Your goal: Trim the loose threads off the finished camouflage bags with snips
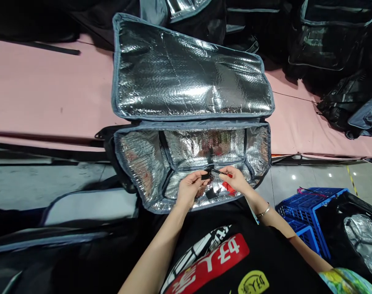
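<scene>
An insulated bag [192,126] with a silver foil lining and grey-blue edging lies opened in front of me, its foil-lined lid [189,73] folded back. Over the open compartment, my left hand [190,185] pinches a short black strap piece [205,176]. My right hand [235,179] is closed at the other side, its fingertips on a thin black strap [216,171]. Something red [229,188] shows just under my right hand, and a small black piece [210,193] lies on the foil between the hands.
The bag rests at the edge of a pink-covered table [51,90]. More black bags [323,41] are piled at the back and right. A blue crate [311,208] stands on the floor at the right. Dark bags with a pale panel [90,207] lie at the left.
</scene>
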Motion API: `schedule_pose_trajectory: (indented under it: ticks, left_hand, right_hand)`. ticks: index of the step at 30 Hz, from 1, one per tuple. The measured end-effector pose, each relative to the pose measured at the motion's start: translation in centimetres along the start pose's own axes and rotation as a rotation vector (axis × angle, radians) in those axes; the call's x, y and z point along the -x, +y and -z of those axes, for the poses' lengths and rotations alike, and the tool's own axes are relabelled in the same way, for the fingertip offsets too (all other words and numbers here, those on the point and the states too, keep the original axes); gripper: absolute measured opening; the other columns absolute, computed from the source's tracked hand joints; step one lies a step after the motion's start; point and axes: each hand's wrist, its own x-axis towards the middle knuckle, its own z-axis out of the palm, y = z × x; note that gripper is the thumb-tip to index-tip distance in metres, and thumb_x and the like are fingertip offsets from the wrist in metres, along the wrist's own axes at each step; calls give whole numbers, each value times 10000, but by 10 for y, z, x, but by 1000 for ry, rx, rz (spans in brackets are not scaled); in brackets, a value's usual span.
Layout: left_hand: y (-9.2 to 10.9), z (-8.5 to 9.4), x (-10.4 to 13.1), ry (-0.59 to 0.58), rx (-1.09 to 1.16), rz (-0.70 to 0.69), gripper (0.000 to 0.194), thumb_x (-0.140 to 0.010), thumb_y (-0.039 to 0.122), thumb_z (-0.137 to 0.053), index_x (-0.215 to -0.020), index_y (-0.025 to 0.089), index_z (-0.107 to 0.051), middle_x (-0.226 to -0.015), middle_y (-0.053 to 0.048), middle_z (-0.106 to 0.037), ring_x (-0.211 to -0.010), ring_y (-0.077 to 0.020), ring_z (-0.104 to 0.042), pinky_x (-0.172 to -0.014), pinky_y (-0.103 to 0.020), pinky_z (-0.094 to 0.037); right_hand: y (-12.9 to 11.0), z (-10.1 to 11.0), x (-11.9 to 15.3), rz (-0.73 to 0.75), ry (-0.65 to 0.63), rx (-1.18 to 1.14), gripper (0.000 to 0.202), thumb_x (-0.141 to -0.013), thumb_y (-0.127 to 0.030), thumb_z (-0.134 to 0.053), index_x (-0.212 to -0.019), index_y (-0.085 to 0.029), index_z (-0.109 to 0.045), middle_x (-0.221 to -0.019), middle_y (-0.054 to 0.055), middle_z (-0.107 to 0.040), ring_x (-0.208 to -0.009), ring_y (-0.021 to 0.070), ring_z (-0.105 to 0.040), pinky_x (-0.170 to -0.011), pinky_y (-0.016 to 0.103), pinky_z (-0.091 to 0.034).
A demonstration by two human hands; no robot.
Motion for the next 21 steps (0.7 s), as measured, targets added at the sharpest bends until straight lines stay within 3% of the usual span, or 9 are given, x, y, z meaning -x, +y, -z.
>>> schedule_pose_trajectory:
  ticks: [4,12,21]
  left_hand:
    - [1,0,1,9,1,-5,333,-547,264,-726,-847,146,-644,-631,-5,-626,-484,-82,-529,-424,-174,-362]
    - [0,-1,2,12,-5,0,345,-545,281,-729,-858,151,-663,-626,-6,-632,-491,-96,-542,-451,-198,-398]
    - [-1,0,0,33,-11,13,371,-543,285,-730,-881,148,-661,-618,-4,-623,-478,-90,-524,-446,-199,-392]
  right_hand:
    - [-4,2,9,-11,-108,178,202,-760,-313,-601,-900,-172,-637,-818,11,-659,-714,148,-595,-689,264,-453]
    - [-14,1,10,-9,-67,449,92,-779,-231,-587,-847,-246,-647,-814,-21,-660,-743,168,-592,-721,278,-441]
    - [-16,2,18,50,-29,549,201,-787,-218,-586,-979,-249,-632,-918,12,-617,-816,179,-570,-743,282,-436]
